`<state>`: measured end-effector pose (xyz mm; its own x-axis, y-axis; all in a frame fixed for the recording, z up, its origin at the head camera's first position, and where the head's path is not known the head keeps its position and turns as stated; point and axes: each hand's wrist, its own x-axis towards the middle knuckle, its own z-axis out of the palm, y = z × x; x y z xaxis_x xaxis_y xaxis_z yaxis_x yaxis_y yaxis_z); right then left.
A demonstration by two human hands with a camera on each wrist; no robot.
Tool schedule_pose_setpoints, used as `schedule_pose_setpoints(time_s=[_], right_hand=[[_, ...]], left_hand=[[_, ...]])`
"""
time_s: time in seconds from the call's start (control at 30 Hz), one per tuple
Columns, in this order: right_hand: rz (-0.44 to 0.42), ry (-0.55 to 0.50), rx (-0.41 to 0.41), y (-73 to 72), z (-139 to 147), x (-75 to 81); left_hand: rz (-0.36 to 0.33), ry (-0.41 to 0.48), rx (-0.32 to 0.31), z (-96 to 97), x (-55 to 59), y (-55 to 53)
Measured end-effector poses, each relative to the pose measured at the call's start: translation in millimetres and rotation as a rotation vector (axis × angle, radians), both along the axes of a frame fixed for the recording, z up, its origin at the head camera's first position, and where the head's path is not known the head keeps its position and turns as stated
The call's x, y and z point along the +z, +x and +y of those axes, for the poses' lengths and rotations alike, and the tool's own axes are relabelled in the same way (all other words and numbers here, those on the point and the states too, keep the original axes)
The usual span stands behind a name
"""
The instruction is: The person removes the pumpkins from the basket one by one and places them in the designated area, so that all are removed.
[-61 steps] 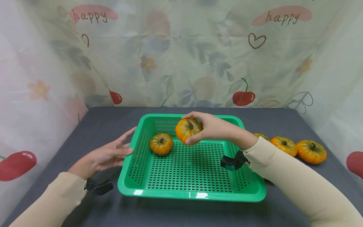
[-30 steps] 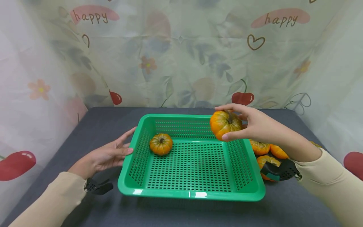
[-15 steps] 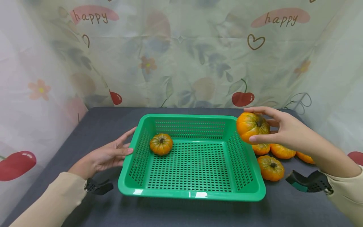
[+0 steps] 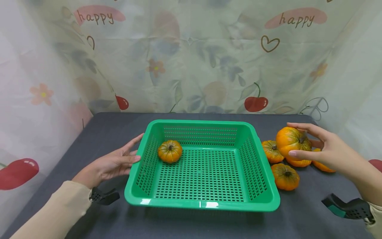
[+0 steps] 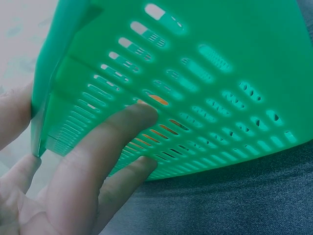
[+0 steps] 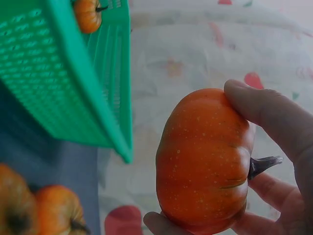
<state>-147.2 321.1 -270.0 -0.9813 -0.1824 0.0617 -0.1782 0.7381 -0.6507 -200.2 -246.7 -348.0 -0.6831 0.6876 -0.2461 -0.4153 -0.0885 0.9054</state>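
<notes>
My right hand (image 4: 334,149) grips a small orange-and-green pumpkin (image 4: 290,141), thumb on the near side and fingers on the far side. It is up over the other pumpkins, right of the green plastic basket (image 4: 200,206). In the right wrist view the held pumpkin (image 6: 203,161) shows its orange underside, with the dark stem toward my palm. My left hand (image 4: 111,164) holds the basket's left rim, the thumb at the rim. Seen from the left wrist, two fingers (image 5: 129,122) rest against the slotted outer wall. One pumpkin (image 4: 169,151) sits at the basket's left inside.
Several more pumpkins rest on the dark table (image 4: 232,225) right of the basket, among them a front one (image 4: 285,177) and one by the basket rim (image 4: 271,152). The held pumpkin and right hand partly cover others. A printed curtain (image 4: 191,66) closes off the back and sides.
My right hand has carried the pumpkin from over the basket out to the right, past the rim and above the other pumpkins. The left hand and the basket have stayed in place.
</notes>
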Motion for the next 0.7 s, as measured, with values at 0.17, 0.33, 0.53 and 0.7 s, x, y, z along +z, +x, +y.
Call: schedule_pose_setpoints(time_s=[0.17, 0.33, 0.53, 0.7], right_hand=[[0.012, 0.004, -0.045, 7.3, 20.5, -17.3], [-0.031, 0.025, -0.111, 15.3, 37.7, -33.1], [-0.098, 0.074, -0.175, 21.0, 53.3, -51.1], [-0.173, 0.122, -0.196, 24.5, 63.6, -61.9]], left_hand=[[-0.005, 0.004, -0.003, 0.4, -0.4, -0.5], [0.001, 0.002, -0.009, 0.3, -0.1, -0.8], [-0.004, 0.002, 0.0, 0.2, 0.3, -0.7], [-0.006, -0.004, 0.004, 0.0, 0.7, -0.4]])
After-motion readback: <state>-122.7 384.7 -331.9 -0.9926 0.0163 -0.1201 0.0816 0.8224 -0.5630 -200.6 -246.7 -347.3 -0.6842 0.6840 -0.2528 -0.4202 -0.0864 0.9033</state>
